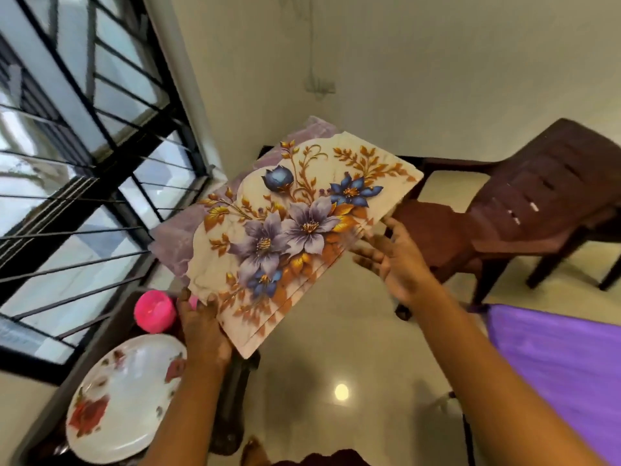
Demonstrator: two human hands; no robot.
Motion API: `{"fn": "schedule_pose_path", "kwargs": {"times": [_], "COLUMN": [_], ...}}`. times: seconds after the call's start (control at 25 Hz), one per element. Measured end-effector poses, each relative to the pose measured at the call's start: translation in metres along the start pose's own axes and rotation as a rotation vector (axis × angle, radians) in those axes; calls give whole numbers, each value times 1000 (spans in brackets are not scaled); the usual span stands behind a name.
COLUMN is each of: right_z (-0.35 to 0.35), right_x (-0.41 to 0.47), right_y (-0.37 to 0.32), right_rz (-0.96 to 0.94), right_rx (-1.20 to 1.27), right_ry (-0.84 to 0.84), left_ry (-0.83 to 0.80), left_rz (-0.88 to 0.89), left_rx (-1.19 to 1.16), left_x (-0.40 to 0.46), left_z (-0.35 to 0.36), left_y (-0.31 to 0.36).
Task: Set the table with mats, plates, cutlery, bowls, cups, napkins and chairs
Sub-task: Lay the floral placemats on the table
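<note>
The person's holding a stack of floral mats (pixel 285 230) up in the air, tilted, out over the shiny floor (pixel 322 331). You can see a few edges fanned out along the near right side, so it's more than one mat. The left hand (pixel 201 327) has the near corner pinched, fingers closed on it. The right hand (pixel 393 257) is open with fingers spread, right at the stack's right edge, though it's hard to tell if it's actually touching or just beside it.

Down at the near left there's a white plate (pixel 124 398) with red roses sitting on a dark bench (pixel 232 398), and a pink cup (pixel 155 311) just behind it, near the window (pixel 84 163). A brown plastic chair (pixel 524 210) sits far right against the wall. Something purple (pixel 571 364) covers the near right corner.
</note>
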State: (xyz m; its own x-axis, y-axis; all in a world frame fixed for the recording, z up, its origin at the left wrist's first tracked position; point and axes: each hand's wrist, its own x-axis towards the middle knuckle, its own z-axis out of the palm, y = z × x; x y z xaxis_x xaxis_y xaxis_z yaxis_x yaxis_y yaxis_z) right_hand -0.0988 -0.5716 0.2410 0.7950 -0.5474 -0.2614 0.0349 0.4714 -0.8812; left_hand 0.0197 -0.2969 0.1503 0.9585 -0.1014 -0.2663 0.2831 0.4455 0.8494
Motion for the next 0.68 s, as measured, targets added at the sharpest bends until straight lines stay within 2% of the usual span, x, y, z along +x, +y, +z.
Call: {"fn": "schedule_pose_path", "kwargs": {"times": [0.16,0.4,0.68], "right_z": [-22,-81,-130], "right_x": [-42,-82,-132], "right_y": [19,23,27], "right_rz": [-3,-94,-248], "right_rx": [-70,-38,81], "right_ry": [100,409,786], "left_ry": [-105,-431,-858], "left_rz": [-40,-198,-418], "left_rx": [-60,-45,144], "left_x": [-16,-65,-95], "left_z": [55,116,160], "left_y": [-33,-77,-108]}}
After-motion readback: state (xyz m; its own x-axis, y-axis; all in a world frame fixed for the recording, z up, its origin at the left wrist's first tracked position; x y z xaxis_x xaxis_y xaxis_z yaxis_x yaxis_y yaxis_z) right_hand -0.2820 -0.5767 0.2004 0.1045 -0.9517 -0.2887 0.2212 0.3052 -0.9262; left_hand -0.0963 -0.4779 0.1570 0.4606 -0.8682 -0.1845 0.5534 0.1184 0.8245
